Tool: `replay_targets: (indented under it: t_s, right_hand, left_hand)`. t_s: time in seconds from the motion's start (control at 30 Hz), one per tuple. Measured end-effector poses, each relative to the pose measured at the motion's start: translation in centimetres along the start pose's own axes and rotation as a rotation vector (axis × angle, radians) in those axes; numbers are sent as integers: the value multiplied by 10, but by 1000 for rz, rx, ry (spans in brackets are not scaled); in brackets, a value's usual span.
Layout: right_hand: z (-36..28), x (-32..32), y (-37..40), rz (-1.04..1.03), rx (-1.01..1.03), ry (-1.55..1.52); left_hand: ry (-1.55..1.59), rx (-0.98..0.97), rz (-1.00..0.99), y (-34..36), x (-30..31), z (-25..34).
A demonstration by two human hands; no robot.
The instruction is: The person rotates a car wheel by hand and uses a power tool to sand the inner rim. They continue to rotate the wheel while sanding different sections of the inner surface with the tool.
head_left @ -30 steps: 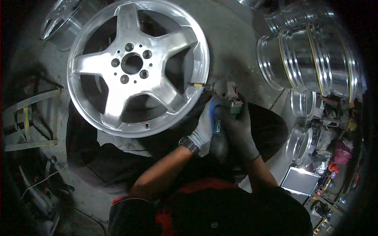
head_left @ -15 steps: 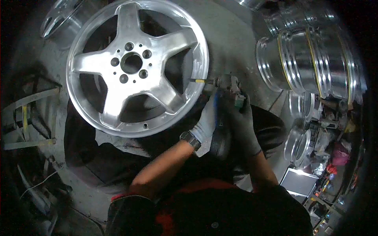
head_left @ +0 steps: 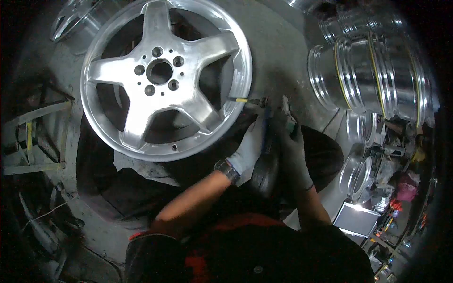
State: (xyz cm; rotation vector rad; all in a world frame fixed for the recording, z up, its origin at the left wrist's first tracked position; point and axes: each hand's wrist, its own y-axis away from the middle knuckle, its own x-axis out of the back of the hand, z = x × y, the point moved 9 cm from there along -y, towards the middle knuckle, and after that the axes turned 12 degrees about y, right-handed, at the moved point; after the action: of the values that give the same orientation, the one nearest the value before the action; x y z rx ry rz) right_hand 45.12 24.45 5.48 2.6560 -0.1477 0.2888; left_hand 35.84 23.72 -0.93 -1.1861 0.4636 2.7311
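Note:
A polished five-spoke alloy wheel (head_left: 151, 104) faces up in front of me, with round holes about its open centre. At its right rim is a hand-held power tool (head_left: 265, 172) with a dark body. The tool's thin shaft carries a yellow band and overlaps the rim in this view. My left hand (head_left: 250, 143), in a light glove with a watch at the wrist, is closed around the tool's near side. Gloved in darker grey, my right hand (head_left: 293, 151) grips it from the other side; its fingers are partly in shadow.
Several shiny wheel barrels (head_left: 351, 75) stand at the right. Below them are smaller rims (head_left: 356, 174), a bright lit panel (head_left: 357, 219) and clutter. A metal frame (head_left: 40, 113) is at the left, and another wheel (head_left: 80, 23) lies behind on the grey floor.
The tool and both hands have shifted slightly, and the tool's head has turned and looks darker. The wheel sits slightly further right and up in view.

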Motion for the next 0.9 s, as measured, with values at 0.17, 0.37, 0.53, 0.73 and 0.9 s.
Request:
replay_targets:
  t_s: [0.17, 0.37, 0.53, 0.73, 0.9]
  right_hand:
    - [0, -3, -11, -48, 24, -121]
    - [-11, 3, -11, -7, 70, 12]
    - [18, 5, -9, -43, 6, -51]
    - [-32, -13, -33, -147, -9, -398]
    - [-24, 11, -46, 23, 121, 28]
  left_hand:
    - [59, -21, -4, -25, 17, -23]
    - [-407, -125, -151, -30, -2, -2]
    - [-37, 48, -27, 2, -5, 1]
    - [13, -381, -152, -62, 8, -7]
    - [339, 61, -10, -51, -20, 19]
